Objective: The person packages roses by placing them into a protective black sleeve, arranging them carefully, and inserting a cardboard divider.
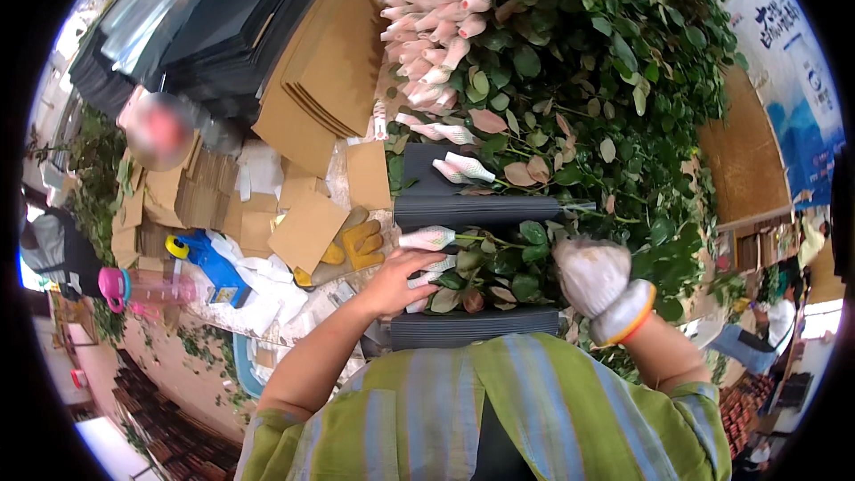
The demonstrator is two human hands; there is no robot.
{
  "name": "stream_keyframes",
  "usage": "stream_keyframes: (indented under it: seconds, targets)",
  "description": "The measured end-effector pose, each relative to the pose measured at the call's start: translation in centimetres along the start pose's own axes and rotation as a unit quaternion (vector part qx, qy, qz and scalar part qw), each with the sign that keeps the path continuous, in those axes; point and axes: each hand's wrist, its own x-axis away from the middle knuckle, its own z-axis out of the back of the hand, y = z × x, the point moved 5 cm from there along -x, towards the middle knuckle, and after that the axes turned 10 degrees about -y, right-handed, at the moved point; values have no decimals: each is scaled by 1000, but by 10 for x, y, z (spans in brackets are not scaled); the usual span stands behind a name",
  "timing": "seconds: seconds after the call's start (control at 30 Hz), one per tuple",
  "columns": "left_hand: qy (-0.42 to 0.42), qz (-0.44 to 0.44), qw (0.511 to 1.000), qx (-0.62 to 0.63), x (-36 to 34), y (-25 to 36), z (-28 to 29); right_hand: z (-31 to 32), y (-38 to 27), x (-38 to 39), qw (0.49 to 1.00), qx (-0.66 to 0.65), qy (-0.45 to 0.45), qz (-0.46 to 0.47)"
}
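Note:
Several roses with buds in white netting sleeves (pixel 427 238) lie sideways in front of me, leafy stems pointing right. My bare left hand (pixel 396 283) lies at the bud end, its fingers closed over the netted heads. My right hand (pixel 595 281), in a white knitted glove with a yellow-orange cuff, is among the leaves (pixel 525 288) at the stem side. Its fingers are blurred and partly hidden. The row lies between two dark ribbed pads, one near my body (pixel 472 328) and one farther off (pixel 481 210). Beyond, two netted buds (pixel 463 168) rest on a dark sheet.
A large pile of netted roses (pixel 436 31) with dense foliage (pixel 623 44) fills the far side. Cardboard sheets (pixel 325 62) and dark stacked sheets (pixel 223 27) stand far left. Nearer are yellow work gloves (pixel 361 242), a blue container (pixel 214 272) and a pink bottle (pixel 151 289). Another person (pixel 770 330) is at right.

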Motion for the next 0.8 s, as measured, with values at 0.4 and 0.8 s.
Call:
stream_keyframes:
  seconds: [0.4, 0.8]
  targets:
    - [73, -67, 947, -307, 5, 44, 19, -61, 7, -12, 999, 26, 19, 24]
    - [31, -67, 996, -53, -4, 4, 8, 28, -56, -44, 911, -269, -42, 310]
